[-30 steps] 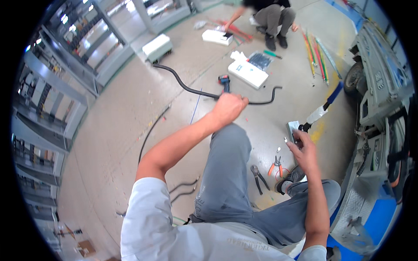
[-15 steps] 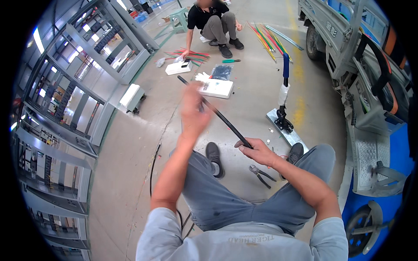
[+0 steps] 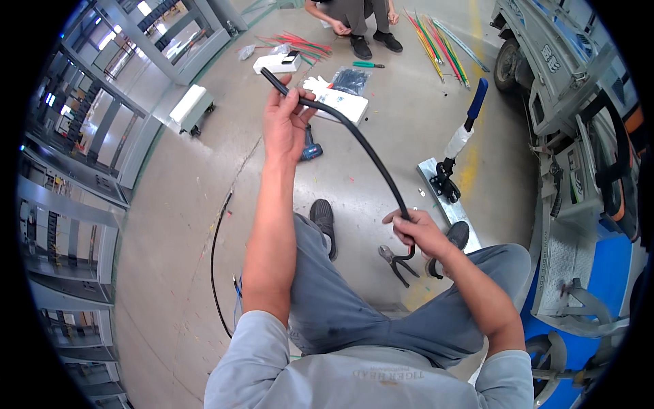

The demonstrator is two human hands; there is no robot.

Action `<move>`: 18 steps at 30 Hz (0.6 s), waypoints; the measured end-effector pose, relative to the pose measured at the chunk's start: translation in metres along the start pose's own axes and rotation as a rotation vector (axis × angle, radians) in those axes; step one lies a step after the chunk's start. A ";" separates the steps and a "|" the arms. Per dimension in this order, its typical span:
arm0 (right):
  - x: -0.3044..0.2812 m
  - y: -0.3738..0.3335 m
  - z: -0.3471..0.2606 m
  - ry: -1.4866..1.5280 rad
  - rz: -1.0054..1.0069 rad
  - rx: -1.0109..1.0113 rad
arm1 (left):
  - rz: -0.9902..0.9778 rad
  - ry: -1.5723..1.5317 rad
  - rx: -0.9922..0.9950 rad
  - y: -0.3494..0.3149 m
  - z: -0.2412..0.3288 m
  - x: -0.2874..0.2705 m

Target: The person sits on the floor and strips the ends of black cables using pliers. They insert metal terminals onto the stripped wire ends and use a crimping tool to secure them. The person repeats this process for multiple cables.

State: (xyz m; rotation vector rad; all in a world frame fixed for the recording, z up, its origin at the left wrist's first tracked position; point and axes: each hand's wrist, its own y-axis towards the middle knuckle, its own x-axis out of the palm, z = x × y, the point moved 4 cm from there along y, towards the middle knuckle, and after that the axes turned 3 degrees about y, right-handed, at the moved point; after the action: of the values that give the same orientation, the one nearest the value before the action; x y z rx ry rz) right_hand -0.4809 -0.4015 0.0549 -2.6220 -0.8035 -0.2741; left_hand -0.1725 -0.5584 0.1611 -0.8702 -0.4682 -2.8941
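A thick black cable [image 3: 366, 142] arcs between my two hands above the floor. My left hand [image 3: 285, 129] grips it close to its cut upper end, which sticks out past the fingers. Lower down, my right hand [image 3: 424, 234] is closed round the cable near my right knee. Below the right hand the cable bends, and a bit of red shows there. Cutting pliers [image 3: 392, 260] lie on the floor just below that hand, partly behind the cable. A blue cordless drill [image 3: 311, 148] rests on the floor beside my left hand, partly hidden by it.
A blue-handled lever tool [image 3: 446, 184] stands on a metal plate at right. Ahead lie a white box [image 3: 351, 108] with gloves, green-handled pliers [image 3: 368, 65] and coloured strips [image 3: 443, 51]. Another person [image 3: 354, 20] squats beyond. A vehicle [image 3: 545, 88] stands right, metal cabinets [image 3: 88, 198] left.
The cable has gone from nearly straight to arched. My left hand has moved slightly up and left, my right slightly right. The other person's hand has left the white box.
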 end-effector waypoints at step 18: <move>-0.045 -0.006 0.009 0.410 -0.122 0.095 | 0.793 0.675 -0.238 0.024 0.003 -0.230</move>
State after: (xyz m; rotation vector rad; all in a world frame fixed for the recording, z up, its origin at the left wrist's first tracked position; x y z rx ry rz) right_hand -0.5205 -0.4158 0.0356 -2.3161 -0.8073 -0.7579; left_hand 0.0251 -0.5818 0.0428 -0.0079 0.2423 -2.2834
